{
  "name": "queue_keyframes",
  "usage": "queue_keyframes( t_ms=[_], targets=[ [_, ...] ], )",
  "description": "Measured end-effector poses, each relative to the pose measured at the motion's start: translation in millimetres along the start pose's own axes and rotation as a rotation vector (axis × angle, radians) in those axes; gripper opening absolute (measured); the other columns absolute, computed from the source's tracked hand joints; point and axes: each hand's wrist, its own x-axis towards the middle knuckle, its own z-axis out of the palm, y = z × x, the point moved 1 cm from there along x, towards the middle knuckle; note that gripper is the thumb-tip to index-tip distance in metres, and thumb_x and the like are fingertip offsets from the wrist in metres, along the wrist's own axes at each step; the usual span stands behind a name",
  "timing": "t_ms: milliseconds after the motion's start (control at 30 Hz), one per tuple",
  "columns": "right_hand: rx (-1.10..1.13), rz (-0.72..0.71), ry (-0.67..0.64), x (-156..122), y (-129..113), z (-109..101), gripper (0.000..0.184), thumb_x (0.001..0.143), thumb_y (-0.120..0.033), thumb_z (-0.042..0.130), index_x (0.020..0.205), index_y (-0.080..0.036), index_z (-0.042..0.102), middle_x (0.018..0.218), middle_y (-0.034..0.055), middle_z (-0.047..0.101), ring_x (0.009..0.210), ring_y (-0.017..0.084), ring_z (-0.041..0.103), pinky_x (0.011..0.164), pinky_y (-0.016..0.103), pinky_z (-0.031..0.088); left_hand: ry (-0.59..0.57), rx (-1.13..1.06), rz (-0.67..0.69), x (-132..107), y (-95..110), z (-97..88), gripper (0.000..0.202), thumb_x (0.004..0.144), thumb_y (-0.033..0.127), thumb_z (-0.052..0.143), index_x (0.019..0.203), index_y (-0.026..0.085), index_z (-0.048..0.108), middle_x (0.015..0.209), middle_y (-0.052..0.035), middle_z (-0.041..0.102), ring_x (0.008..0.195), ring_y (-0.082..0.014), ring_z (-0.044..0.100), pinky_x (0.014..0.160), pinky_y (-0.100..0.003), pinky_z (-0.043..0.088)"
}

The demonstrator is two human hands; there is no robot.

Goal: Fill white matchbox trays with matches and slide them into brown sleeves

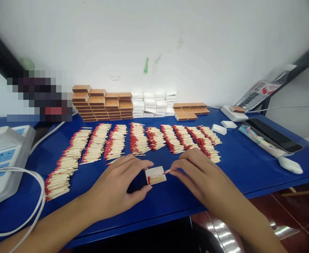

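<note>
A small white matchbox tray sits on the blue table, with a layer of red-tipped matches along its near side. My left hand curves around the tray's left end, index finger at the far corner and thumb at the near one, steadying it. To the right, my right hand pinches a match between thumb and fingers, its red head over the tray's right edge. Beyond both hands, loose matches lie in several long rows, heads mostly facing left.
Brown matchboxes are stacked against the wall, beside stacked white trays. Two white trays lie apart at right, near a phone and a tissue pack. A power strip with white cables occupies the left.
</note>
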Motion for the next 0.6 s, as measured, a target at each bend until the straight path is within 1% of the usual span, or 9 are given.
queue_keyframes(
  t_ms=[100, 200, 300, 500, 600],
  targets=[
    [-0.017, -0.072, -0.062, 12, -17, 7, 0.017, 0.109, -0.012, 0.053, 0.102, -0.019, 0.066, 0.100, 0.0080, 0.064, 0.092, 0.023, 0.059, 0.084, 0.039, 0.051, 0.015, 0.002, 0.006, 0, 0, -1.0, 0.037, 0.099, 0.025, 0.073, 0.133, 0.024, 0.059, 0.114, -0.0056, 0.078, 0.101, -0.0243, 0.073, 0.091, -0.041, 0.059],
    [-0.043, -0.093, -0.104, 19, -24, 11, 0.018, 0.106, -0.007, 0.054, 0.101, -0.019, 0.067, 0.099, 0.0076, 0.062, 0.091, 0.023, 0.057, 0.083, 0.039, 0.051, 0.025, -0.001, 0.011, 1, 0, -2.0, 0.035, 0.099, 0.025, 0.072, 0.132, 0.024, 0.059, 0.113, -0.0057, 0.078, 0.100, -0.0244, 0.073, 0.091, -0.041, 0.059],
    [-0.069, -0.081, -0.131, 23, -26, 11, 0.017, 0.105, -0.006, 0.056, 0.102, -0.019, 0.067, 0.099, 0.0077, 0.062, 0.092, 0.024, 0.057, 0.083, 0.039, 0.052, 0.024, -0.001, 0.026, 0, -1, -2.5, 0.036, 0.099, 0.025, 0.072, 0.132, 0.023, 0.058, 0.113, -0.0057, 0.078, 0.100, -0.0247, 0.073, 0.091, -0.041, 0.058],
    [-0.123, -0.075, -0.156, 26, -27, 12, 0.018, 0.104, -0.004, 0.056, 0.097, -0.018, 0.066, 0.098, 0.0080, 0.061, 0.092, 0.024, 0.056, 0.083, 0.039, 0.052, 0.021, -0.006, 0.031, -1, -2, -1.7, 0.038, 0.099, 0.023, 0.072, 0.133, 0.023, 0.057, 0.116, -0.0056, 0.077, 0.104, -0.0248, 0.072, 0.094, -0.041, 0.057],
    [-0.125, -0.075, -0.149, 26, -27, 15, 0.016, 0.104, -0.006, 0.057, 0.097, -0.018, 0.065, 0.100, 0.0081, 0.061, 0.093, 0.024, 0.056, 0.083, 0.040, 0.052, 0.013, -0.019, 0.026, -1, -2, -1.6, 0.039, 0.098, 0.022, 0.073, 0.133, 0.024, 0.057, 0.115, -0.0049, 0.077, 0.103, -0.0242, 0.072, 0.091, -0.040, 0.058]
  ],
)
